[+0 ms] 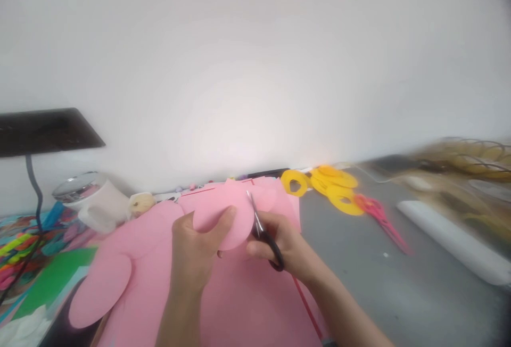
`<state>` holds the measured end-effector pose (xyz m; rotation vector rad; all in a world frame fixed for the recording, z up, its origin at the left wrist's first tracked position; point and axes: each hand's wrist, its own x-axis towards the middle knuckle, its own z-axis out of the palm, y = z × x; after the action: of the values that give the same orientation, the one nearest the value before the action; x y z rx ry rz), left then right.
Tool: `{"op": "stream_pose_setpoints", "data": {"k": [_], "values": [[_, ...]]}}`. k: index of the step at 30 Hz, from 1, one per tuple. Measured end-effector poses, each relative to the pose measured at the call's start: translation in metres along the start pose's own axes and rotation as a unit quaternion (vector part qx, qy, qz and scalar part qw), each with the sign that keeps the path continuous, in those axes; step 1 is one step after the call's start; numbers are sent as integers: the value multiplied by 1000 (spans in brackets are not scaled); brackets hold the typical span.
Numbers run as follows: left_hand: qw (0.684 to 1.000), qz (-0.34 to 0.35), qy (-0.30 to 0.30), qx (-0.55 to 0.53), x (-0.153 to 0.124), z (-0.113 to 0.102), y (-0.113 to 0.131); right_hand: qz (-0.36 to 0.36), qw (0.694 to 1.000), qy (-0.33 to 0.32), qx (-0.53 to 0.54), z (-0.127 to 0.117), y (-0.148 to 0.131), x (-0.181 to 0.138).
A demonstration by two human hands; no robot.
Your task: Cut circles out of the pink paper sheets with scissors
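My left hand (199, 246) pinches a round pink paper piece (241, 224), its thumb lying across the front. My right hand (279, 238) grips a pair of scissors (272, 248) with black handles, and the metal blades point up along the disc's right edge. Whether the blades touch the paper I cannot tell. Beneath both hands lie large pink paper sheets (247, 304). Another pink oval piece (101, 291) rests at the lower left.
Yellow paper rings (345, 200) and pink scissors (383, 222) lie right on the grey table (351, 294). A white roll (455, 240) sits further right. At left are a white mug (104, 206), a green sheet (56, 275) and colourful bits (19, 246) below a dark panel (48, 131).
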<state>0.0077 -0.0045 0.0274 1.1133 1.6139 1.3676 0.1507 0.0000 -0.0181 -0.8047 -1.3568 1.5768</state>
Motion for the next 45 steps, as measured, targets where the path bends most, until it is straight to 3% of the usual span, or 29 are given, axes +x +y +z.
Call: {"op": "stream_pose_setpoints", "data": {"k": [35,41,45], "values": [[998,-13,-15,56,2,-10,4,18,1000,-4,-25,5,-2,0],[999,-20,-16,23,2,-9,4,18,999,36,-36,5,-2,0],[999,-17,-41,0,2,-9,4,-7,993,100,-54,6,-2,1]]}}
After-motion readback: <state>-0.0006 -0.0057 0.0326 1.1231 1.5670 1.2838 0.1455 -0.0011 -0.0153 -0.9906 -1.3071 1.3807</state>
